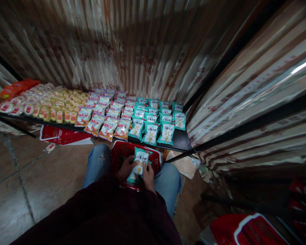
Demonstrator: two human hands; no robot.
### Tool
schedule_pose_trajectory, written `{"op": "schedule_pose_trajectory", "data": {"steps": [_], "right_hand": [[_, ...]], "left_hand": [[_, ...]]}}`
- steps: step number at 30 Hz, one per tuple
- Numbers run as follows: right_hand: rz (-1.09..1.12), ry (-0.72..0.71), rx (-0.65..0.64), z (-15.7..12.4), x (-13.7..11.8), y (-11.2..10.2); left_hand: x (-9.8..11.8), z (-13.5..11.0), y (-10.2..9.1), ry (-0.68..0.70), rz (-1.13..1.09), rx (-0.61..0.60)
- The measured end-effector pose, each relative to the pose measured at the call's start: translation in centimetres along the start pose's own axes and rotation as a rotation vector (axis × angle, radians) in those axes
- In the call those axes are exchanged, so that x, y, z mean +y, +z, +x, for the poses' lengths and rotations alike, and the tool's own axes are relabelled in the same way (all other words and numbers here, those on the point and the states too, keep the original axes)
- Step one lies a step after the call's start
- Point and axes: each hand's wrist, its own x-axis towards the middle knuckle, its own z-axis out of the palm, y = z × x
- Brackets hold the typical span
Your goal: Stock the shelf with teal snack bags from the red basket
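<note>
Teal snack bag (pixel 141 157) gripped between my left hand (pixel 126 168) and right hand (pixel 148 175), red basket (pixel 116 153) beneath them, I should squeeze only lightly.

You hold a pillow-shaped plastic snack bag (pixel 141 153): white front, teal edges, dark lettering, yellow motif. Your rectangular plastic basket (pixel 121 148) is red. On your flat shelf (pixel 181 140), coloured black, note the teal-and-white plastic bags (pixel 151 133), the white-and-orange plastic bags (pixel 108 129) with red, white and blue striped edges, the small yellow packets (pixel 59 115), and the round white packets (pixel 29 109) with red labels. Your pleated fabric curtain (pixel 148 37) shows brown and cream vertical stripes with reddish print. Your denim trousers (pixel 98 161) are blue.
</note>
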Motion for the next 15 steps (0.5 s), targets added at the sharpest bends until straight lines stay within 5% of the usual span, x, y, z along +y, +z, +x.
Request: {"op": "schedule_pose_trajectory", "data": {"steps": [15], "right_hand": [[-0.064, -0.147, 0.111, 1.9, -2.3, -3.3]], "left_hand": [[0.7, 1.4, 4.5, 0.09, 0.038, -0.047]]}}
